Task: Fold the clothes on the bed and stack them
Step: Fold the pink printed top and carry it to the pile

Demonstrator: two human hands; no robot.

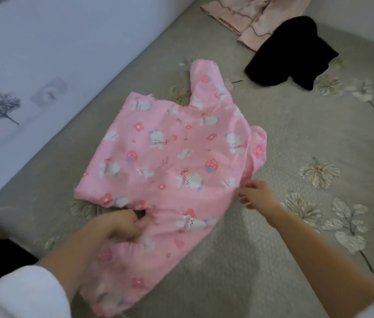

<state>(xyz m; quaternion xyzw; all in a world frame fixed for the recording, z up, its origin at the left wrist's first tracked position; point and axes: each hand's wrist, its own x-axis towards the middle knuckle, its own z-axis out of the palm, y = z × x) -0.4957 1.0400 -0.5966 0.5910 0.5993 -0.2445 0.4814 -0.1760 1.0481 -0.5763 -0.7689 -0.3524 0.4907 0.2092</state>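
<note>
Floral bedspread [239, 249], pink pyjama top [170, 145], left fingers [135, 229] gripping it, right fingers [245, 192] pinching edge, lettering illegible

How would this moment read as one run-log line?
step: folding | item: pink printed garment | left hand: grips its edge | right hand: holds its edge | aside: black garment

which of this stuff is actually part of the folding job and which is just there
Part of the job:
pink cartoon-print garment, held at its near edge by left hand and right hand
black garment, not yet folded
pale pink garment, partly under the black one

Just there:
floral bedsheet
tree-print panel beside the bed
</note>
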